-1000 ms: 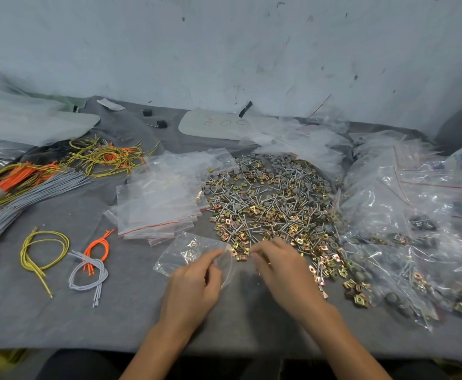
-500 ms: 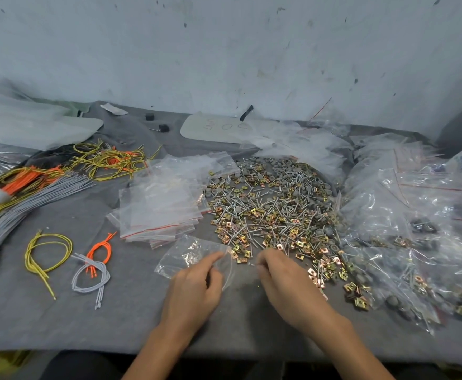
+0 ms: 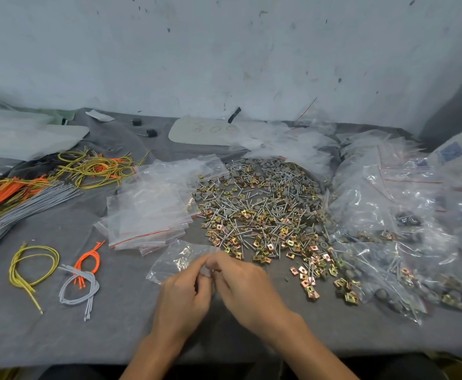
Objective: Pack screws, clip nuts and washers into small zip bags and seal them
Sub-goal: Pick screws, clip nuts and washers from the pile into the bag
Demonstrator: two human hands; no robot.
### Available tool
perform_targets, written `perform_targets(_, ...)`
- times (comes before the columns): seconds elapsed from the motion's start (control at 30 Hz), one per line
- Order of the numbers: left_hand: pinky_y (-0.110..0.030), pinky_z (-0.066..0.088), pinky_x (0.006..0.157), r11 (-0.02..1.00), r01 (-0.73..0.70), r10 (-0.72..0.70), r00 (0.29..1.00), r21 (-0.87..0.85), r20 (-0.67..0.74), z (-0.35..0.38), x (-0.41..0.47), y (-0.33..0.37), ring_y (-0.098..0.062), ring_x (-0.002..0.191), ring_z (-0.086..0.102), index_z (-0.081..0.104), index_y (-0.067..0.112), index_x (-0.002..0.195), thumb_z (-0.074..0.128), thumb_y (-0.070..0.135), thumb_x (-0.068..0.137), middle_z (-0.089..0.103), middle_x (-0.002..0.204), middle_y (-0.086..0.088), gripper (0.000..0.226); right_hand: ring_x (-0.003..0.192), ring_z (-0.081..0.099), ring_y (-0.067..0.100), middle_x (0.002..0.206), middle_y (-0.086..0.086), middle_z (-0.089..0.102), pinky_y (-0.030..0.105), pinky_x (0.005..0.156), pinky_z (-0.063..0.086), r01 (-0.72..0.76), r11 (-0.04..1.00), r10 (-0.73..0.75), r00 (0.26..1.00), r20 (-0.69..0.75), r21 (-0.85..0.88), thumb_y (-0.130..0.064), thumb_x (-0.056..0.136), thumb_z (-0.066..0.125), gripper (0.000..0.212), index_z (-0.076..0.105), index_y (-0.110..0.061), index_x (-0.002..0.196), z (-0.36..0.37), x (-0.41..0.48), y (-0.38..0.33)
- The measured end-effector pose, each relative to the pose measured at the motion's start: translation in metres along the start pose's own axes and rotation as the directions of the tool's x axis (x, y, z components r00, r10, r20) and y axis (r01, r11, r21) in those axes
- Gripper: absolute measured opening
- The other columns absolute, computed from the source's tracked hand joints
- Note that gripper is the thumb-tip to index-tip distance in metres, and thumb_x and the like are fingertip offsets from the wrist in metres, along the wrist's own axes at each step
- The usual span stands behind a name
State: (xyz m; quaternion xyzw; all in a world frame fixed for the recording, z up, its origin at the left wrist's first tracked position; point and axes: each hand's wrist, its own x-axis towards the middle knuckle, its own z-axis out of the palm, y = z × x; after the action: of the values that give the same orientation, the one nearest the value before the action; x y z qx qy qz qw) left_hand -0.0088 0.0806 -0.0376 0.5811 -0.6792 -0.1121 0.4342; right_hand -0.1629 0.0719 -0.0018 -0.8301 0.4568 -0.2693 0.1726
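Both hands (image 3: 213, 281) closed together, pinching bag edge (image 3: 206, 263) (clear cloth (image 3: 73, 333) leftward)

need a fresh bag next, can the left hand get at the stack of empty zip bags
Probably yes: the stack of empty zip bags lies just beyond the left hand, only the small bag it pinches between them.

Even soft light, wide-angle bending, perhaps slight blur

2 hands (image 3: 213, 286) pinching zip bag (image 3: 179, 260), hardware pile (image 3: 262, 212)
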Motion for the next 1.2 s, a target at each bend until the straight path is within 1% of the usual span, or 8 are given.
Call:
perform_targets(0.23,-0.031,0.045,0.052,1.0,0.023,-0.023,1.0,-0.005,0.013,0.001,0.001,0.0,-0.01,0.053,0.05,0.072,0.023,0.119,0.045,0.028,0.083,0.054,0.057,0.012,0.045,0.084,0.059,0.005,0.108,-0.016,0.063,0.032,0.077,0.05,-0.127,0.992,0.124,0.974,-0.188,-0.003,-0.025,0.099,0.058,0.019,0.058,-0.034,0.115,-0.02,0.008,0.032)
perform_targets(0.37,-0.032,0.045,0.052,0.999,0.032,-0.032,0.999,-0.019,0.025,0.001,0.0,-0.001,-0.004,0.049,0.043,0.072,0.024,0.119,0.043,0.032,0.083,0.045,0.052,0.017,0.047,0.091,0.058,0.011,0.104,-0.015,0.053,0.035,0.076,0.049,-0.307,0.925,0.295,0.952,-0.085,-0.222,-0.033,0.102,0.05,0.014,0.063,-0.033,0.108,-0.036,0.025,0.063)
perform_targets(0.53,-0.031,0.044,0.053,0.998,0.051,-0.051,0.998,-0.026,0.034,0.0,0.001,0.001,-0.01,0.054,0.048,0.073,0.024,0.118,0.043,0.031,0.083,0.05,0.054,0.008,0.046,0.101,0.057,0.02,0.106,-0.006,0.055,0.038,0.079,0.051,-0.294,0.866,0.335,0.942,0.033,-0.404,-0.034,0.101,0.048,0.017,0.063,-0.026,0.105,-0.031,0.041,0.068)
perform_targets(0.77,-0.034,0.047,0.051,0.997,0.071,-0.07,0.997,-0.022,0.037,0.001,0.0,-0.001,-0.017,0.055,0.052,0.073,0.025,0.116,0.044,0.032,0.083,0.057,0.059,-0.002,0.045,0.106,0.057,0.029,0.111,0.003,0.056,0.036,0.072,0.039,-0.278,0.816,0.335,0.942,0.024,-0.507,-0.028,0.101,0.043,0.021,0.059,-0.015,0.109,-0.023,0.044,0.067)
perform_targets(0.87,-0.035,0.049,0.05,0.997,0.07,-0.069,0.997,-0.025,0.04,0.0,0.001,0.0,-0.016,0.054,0.051,0.073,0.024,0.116,0.044,0.031,0.083,0.055,0.057,0.0,0.045,0.112,0.056,0.031,0.117,0.007,0.057,0.038,0.077,0.041,-0.291,0.792,0.395,0.915,0.086,-0.537,-0.029,0.1,0.043,0.028,0.058,-0.011,0.115,-0.027,0.045,0.066)
perform_targets(1.0,-0.037,0.05,0.05,0.997,0.065,-0.063,0.997,-0.032,0.041,0.0,0.001,0.0,-0.015,0.052,0.051,0.072,0.026,0.117,0.044,0.031,0.083,0.052,0.056,0.002,0.045,0.1,0.057,0.024,0.103,-0.001,0.056,0.036,0.074,0.042,-0.326,0.842,0.387,0.92,0.059,-0.431,-0.03,0.1,0.042,0.02,0.057,-0.016,0.101,-0.037,0.036,0.061)
perform_targets(1.1,-0.035,0.05,0.051,0.998,0.064,-0.063,0.997,-0.024,0.034,0.0,0.001,0.001,-0.016,0.053,0.053,0.072,0.027,0.118,0.044,0.031,0.083,0.059,0.06,0.0,0.045,0.08,0.056,0.012,0.086,-0.01,0.058,0.036,0.071,0.043,-0.345,0.917,0.361,0.931,0.048,-0.199,-0.035,0.102,0.045,0.014,0.049,-0.027,0.091,-0.04,0.021,0.048)
perform_targets(1.2,-0.033,0.049,0.054,0.999,0.051,-0.051,0.998,-0.006,0.029,0.0,0.001,0.001,-0.016,0.057,0.057,0.071,0.027,0.118,0.044,0.031,0.083,0.065,0.066,0.0,0.044,0.07,0.056,0.003,0.074,-0.012,0.061,0.026,0.062,0.039,-0.304,0.952,0.302,0.951,0.063,0.027,-0.036,0.1,0.053,0.012,0.05,-0.031,0.089,-0.032,0.002,0.026)
